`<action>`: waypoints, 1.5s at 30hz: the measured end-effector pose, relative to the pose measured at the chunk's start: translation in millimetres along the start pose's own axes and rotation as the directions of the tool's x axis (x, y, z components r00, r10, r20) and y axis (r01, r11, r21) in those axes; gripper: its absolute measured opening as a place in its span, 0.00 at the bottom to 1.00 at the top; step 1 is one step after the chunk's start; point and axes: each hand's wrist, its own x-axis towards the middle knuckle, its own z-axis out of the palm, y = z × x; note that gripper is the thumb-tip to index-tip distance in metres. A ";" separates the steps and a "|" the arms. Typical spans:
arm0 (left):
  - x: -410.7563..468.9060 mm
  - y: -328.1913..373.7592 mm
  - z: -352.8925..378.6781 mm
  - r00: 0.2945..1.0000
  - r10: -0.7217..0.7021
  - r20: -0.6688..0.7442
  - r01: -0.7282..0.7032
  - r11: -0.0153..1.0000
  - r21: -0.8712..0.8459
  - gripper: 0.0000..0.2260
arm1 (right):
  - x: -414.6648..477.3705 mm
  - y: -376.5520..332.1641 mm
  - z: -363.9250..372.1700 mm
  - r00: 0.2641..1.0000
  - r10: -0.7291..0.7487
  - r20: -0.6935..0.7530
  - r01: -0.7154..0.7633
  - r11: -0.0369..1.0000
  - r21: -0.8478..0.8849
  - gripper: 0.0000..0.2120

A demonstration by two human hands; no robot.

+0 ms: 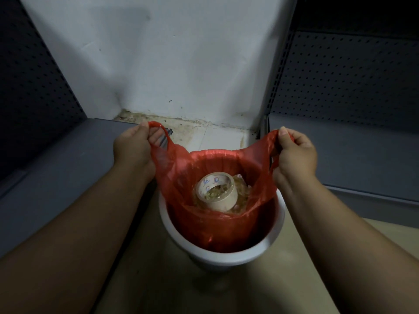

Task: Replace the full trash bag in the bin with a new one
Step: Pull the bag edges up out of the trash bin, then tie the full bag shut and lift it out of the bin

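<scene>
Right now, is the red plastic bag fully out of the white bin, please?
No, the red plastic bag sits inside the white bin.

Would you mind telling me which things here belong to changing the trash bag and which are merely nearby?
Part of the job:
- red trash bag, a handle in each hand
- white bin
- left hand
- right hand
- tape roll inside the bag, as rubbish

Just nearby:
- grey shelves
- white wall
</scene>
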 end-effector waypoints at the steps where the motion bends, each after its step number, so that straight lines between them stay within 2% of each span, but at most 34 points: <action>1: 0.3 0.5 2.5 1.000 0.000 0.002 0.000 1.000 -0.027 0.12 | 0.4 -0.6 0.1 1.000 0.011 -0.006 -0.011 0.999 0.034 0.11; 7: 3.0 -2.1 4.2 0.999 -0.025 0.042 0.028 0.996 -0.090 0.11 | 0.5 -3.8 -7.3 0.998 0.032 0.050 -0.039 0.989 0.143 0.11; 13: 24.8 2.3 -5.5 0.997 -0.019 0.075 0.027 0.993 -0.113 0.10 | 2.3 -12.0 -18.7 0.999 0.039 0.036 -0.045 0.977 0.209 0.11; 17: 25.7 0.0 -8.1 0.995 0.065 0.081 -0.050 0.984 -0.169 0.13 | 3.6 -18.3 -27.8 0.994 0.056 0.097 -0.067 0.990 0.121 0.10; 20: 19.8 -1.7 -7.7 0.989 0.145 0.006 -0.144 0.986 -0.087 0.12 | 3.6 -29.3 -34.7 0.979 0.025 0.203 0.004 0.990 -0.140 0.10; 22: 13.0 -2.5 -3.6 0.981 0.195 -0.021 -0.196 0.981 -0.009 0.11 | 3.3 -43.0 -37.3 0.958 0.021 0.287 0.113 0.889 -0.443 0.09; 24: 6.7 -4.1 2.1 0.970 0.244 -0.009 -0.244 0.969 0.033 0.11 | 3.4 -59.6 -37.2 0.934 0.013 0.358 0.257 0.672 -0.695 0.08; 26: 0.0 -7.0 8.1 0.961 0.276 0.024 -0.277 0.956 0.096 0.12 | 1.7 -74.3 -34.2 0.909 0.008 0.416 0.360 0.485 -0.797 0.07; 28: -6.3 -10.7 14.7 0.963 0.264 0.055 -0.269 0.953 0.143 0.13 | -1.5 -83.0 -29.7 0.896 0.008 0.444 0.405 0.395 -0.824 0.08; 29: -8.7 -12.0 18.1 0.966 0.244 0.080 -0.254 0.953 0.162 0.14 | -3.1 -85.3 -27.2 0.892 0.011 0.451 0.413 0.384 -0.826 0.08; 30: -11.5 -12.5 21.3 0.971 0.213 0.111 -0.230 0.957 0.175 0.14 | -4.2 -86.7 -24.9 0.892 0.018 0.451 0.405 0.411 -0.817 0.08; 34: -15.4 -13.0 27.7 0.957 -0.019 0.291 -0.005 0.997 0.082 0.14 | -10.7 -92.0 -17.3 0.870 0.156 0.467 0.255 0.669 -0.699 0.03; 36: -13.9 -15.0 25.1 0.926 -0.089 0.368 0.066 0.995 0.073 0.09 | -10.0 -94.0 -18.5 0.841 0.230 0.490 0.193 0.719 -0.668 0.04; 39: -9.3 -20.5 17.9 0.907 -0.065 0.416 -0.012 0.984 0.179 0.11 | -8.3 -94.5 -20.5 0.821 0.283 0.496 0.127 0.757 -0.641 0.08; 41: -10.0 -22.0 15.8 0.899 -0.035 0.437 -0.073 0.971 0.228 0.13 | -8.4 -91.0 -19.6 0.834 0.262 0.486 0.101 0.793 -0.600 0.07; 43: -12.6 -21.2 15.7 0.894 0.003 0.449 -0.120 0.965 0.233 0.13 | -8.5 -84.0 -17.4 0.861 0.185 0.474 0.151 0.797 -0.585 0.05; 45: -15.1 -19.5 15.7 0.899 0.050 0.434 -0.177 0.950 0.257 0.14 | -8.5 -77.5 -15.9 0.875 0.093 0.475 0.254 0.747 -0.614 0.04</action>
